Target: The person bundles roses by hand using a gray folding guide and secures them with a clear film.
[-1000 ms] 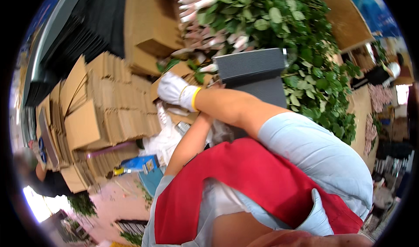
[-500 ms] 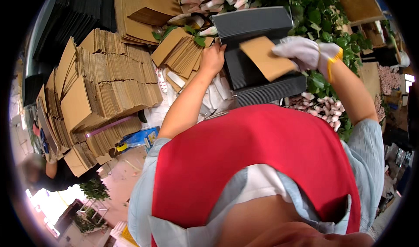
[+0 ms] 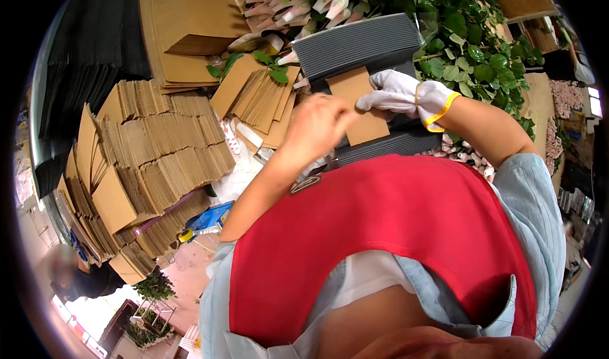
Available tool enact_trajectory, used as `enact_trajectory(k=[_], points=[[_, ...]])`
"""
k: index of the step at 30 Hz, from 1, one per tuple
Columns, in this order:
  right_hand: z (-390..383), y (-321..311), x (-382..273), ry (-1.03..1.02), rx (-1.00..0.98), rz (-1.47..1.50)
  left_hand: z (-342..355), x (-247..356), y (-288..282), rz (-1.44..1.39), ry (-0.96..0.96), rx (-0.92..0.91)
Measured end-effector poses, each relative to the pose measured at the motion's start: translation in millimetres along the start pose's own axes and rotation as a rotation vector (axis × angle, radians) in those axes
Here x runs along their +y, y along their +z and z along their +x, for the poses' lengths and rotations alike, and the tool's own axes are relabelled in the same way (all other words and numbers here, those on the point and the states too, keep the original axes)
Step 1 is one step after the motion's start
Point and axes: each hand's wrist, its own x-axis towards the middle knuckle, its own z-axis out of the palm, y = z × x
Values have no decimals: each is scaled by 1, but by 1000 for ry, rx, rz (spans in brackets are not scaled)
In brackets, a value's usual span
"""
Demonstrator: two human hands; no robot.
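A flat tan cardboard piece (image 3: 347, 87) lies across the middle of a black corrugated sheet (image 3: 358, 40), whose far and near ends are bent up. My right hand (image 3: 406, 94), in a white glove with a yellow cuff, is closed at the cardboard's right edge. My left hand (image 3: 320, 124) is bare and hangs over the cardboard's left side, its fingers smeared by motion. I cannot tell whether it touches the piece.
Several stacks of cardboard pieces (image 3: 162, 133) stand at the left, with black sheets (image 3: 95, 48) behind. A small fan of cardboard (image 3: 254, 95) lies beside my left forearm. Wrapped flower heads (image 3: 285, 6) and leafy stems (image 3: 466, 54) border the black sheet. Another person (image 3: 76, 273) is far left.
My right hand has brought the cardboard piece left and down onto the black sheet, turning it more upright. My left hand has left the sheet's left edge and moved over the cardboard.
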Motion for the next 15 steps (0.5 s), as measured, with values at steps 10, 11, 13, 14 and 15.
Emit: enact_trajectory(k=[10, 11, 13, 14, 15], points=[[-31, -5, -33, -163, -92, -999, -4, -3, 41, 69, 102, -62], [-36, -20, -24, -251, -98, -867, -4, -1, 41, 71, 57, -104], [-38, -60, -14, -666, 100, -612, -6, -9, 45, 68, 125, -168], [-45, -87, -40, -835, 559, -623, -5, -2, 42, 72, 121, -164], [-45, -112, -60, -974, 1035, -596, -6, 8, 35, 87, 71, -231]])
